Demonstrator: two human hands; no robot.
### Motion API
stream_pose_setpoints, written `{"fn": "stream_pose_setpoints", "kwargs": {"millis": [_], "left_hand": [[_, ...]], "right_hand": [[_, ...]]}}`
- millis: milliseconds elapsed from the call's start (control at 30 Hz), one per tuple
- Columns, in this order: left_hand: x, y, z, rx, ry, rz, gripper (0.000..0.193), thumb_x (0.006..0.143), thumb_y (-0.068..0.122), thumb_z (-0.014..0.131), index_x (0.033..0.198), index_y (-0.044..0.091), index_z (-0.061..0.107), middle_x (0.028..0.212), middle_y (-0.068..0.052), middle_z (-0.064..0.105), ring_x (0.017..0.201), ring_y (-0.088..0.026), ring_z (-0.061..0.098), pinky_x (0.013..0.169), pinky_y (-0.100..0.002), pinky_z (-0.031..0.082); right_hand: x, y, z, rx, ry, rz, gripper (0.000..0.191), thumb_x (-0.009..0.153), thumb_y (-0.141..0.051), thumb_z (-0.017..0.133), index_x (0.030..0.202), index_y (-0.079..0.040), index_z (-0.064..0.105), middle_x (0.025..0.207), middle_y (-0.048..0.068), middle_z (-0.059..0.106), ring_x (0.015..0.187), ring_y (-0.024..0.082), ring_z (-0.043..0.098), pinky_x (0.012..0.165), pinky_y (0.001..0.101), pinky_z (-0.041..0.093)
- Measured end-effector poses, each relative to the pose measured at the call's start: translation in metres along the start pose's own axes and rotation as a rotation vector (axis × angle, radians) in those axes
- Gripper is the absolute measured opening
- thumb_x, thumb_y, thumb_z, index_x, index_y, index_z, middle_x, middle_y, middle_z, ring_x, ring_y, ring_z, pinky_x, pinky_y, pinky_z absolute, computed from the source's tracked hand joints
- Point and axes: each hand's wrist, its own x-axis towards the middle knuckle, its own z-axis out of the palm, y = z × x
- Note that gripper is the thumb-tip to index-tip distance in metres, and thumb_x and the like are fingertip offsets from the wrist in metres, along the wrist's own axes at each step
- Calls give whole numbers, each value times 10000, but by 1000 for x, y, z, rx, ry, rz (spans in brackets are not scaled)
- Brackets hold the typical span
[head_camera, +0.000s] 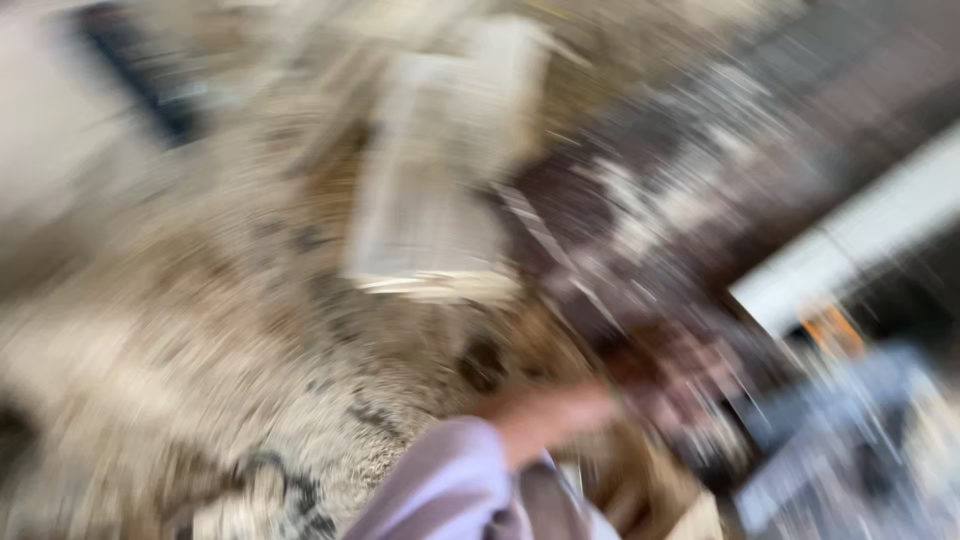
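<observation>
Only one arm in view, smeared by heavy motion blur. Clad in a loose, pale lilac sleeve (450, 485) of soft, sweatshirt-like fabric, folded and bunched toward the wrist, ending in a rounded cuff. Beyond the cuff, a bare hand (545, 415), its outline streaked and its fingers impossible to tell apart. No rings, watch or other markings discernible through the blur. Unclear whether left or right.
</observation>
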Motion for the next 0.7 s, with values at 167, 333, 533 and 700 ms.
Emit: {"fn": "stream_pose_setpoints", "kwargs": {"millis": [167,333,533,700], "left_hand": [[21,11,25,183,-14,50,688,983,649,521,1488,181,515,1547,-126,518,1378,-319,545,1196,-539,349],[28,26,26,166,-175,74,665,1050,575,593,1458,51,563,1561,-211,530,1407,-365,528,1209,-536,355],[15,24,31,198,-203,95,642,1072,561,595,1458,49,575,1565,-203,540,1406,-360,526,1201,-548,364],[11,18,38,195,-198,91,654,1062,578,564,1461,60,577,1567,-199,537,1408,-345,526,1200,-546,359]], "right_hand": [[5,14,-103,-287,284,-150,233,1031,-330,734,1081,-107,780,858,106,749,633,251,589,508,393,457],[0,-28,-199,-577,627,-183,208,1038,-307,741,1064,-107,792,847,110,761,634,265,593,510,403,455],[39,-110,-217,-727,541,-401,196,969,-288,762,1022,-104,802,913,98,774,675,104,678,558,269,544],[75,-138,-205,-687,425,-273,168,960,-245,728,1009,-95,787,964,105,759,613,97,654,504,270,582]]}}
